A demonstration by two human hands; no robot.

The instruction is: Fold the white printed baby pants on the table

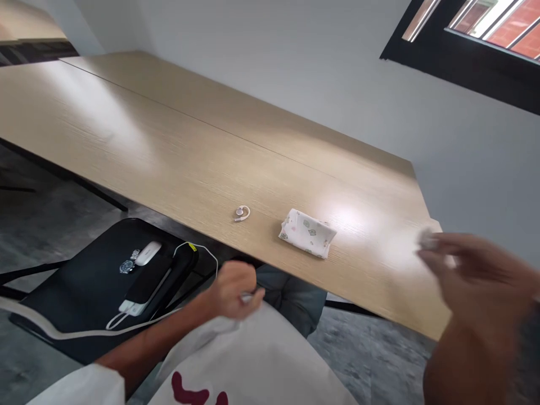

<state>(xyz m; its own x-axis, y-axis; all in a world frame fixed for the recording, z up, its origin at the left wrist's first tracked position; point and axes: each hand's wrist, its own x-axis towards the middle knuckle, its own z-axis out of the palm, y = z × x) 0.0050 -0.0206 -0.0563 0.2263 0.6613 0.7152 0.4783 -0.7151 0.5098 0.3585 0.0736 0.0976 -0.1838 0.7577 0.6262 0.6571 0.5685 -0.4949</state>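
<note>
My right hand [476, 275] is raised over the right end of the table. Its thumb and fingers pinch a small whitish-grey object [428, 241], too blurred to name. My left hand [236, 289] is curled closed in front of my white shirt, just off the table's front edge; whatever it may hold is hidden. Between the hands, on the tabletop, lies a soft white packet [307, 233] printed with green leaves. To its left rests a small white ear-hook earphone [242, 212].
A wooden table [177, 140] runs along a grey wall. At the left, a black chair [84, 304] carries a wristwatch [127, 265], a white case [148, 253], a dark phone-like slab [148, 281] and a white power bank [134, 306] with a cable. A dark-framed window [455, 56] is upper right.
</note>
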